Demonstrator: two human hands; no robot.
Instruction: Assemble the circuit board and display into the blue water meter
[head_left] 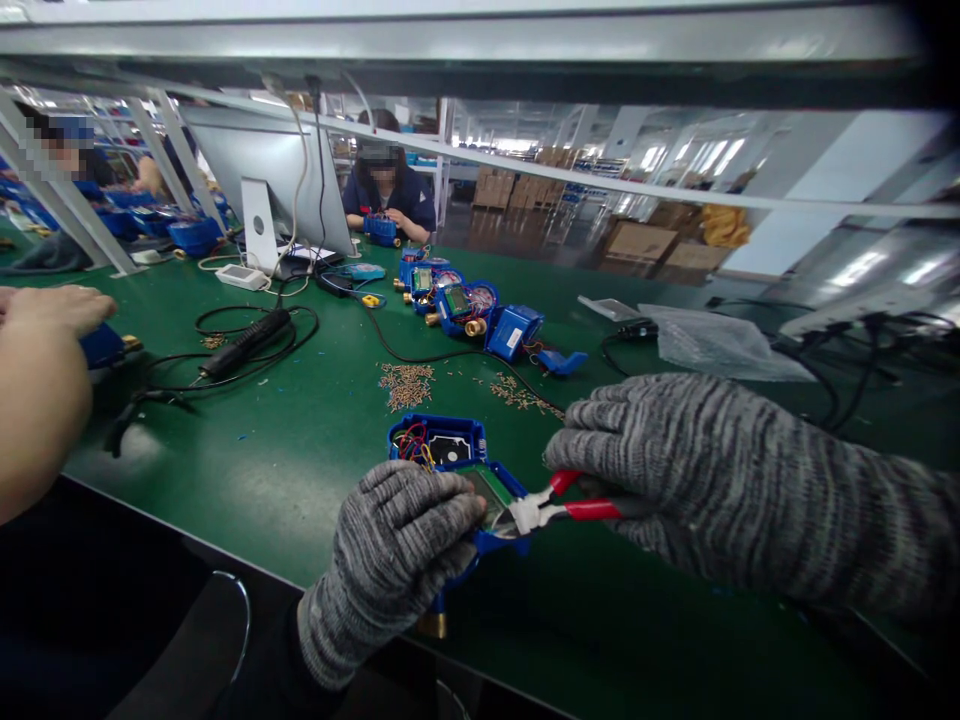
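Both my hands wear grey striped knit gloves. My left hand (409,540) is closed around an opened blue meter housing (480,428) at the table's front edge. Red and yellow wires and a green circuit board (491,488) show inside it, and a brass fitting (433,625) sticks out below. My right hand (637,450) grips red-handled pliers (536,510). Their jaws point left and meet the edge of the board side of the housing, close to my left fingertips. What lies between the jaws is too small to make out.
Small brass screws (406,385) lie in piles behind the housing. Several blue meters (461,305) stand farther back. A corded black tool (247,343) rests at left, near a co-worker's arm (37,400). A plastic bag (724,340) and cables lie right. Another person sits opposite, beside a monitor (262,170).
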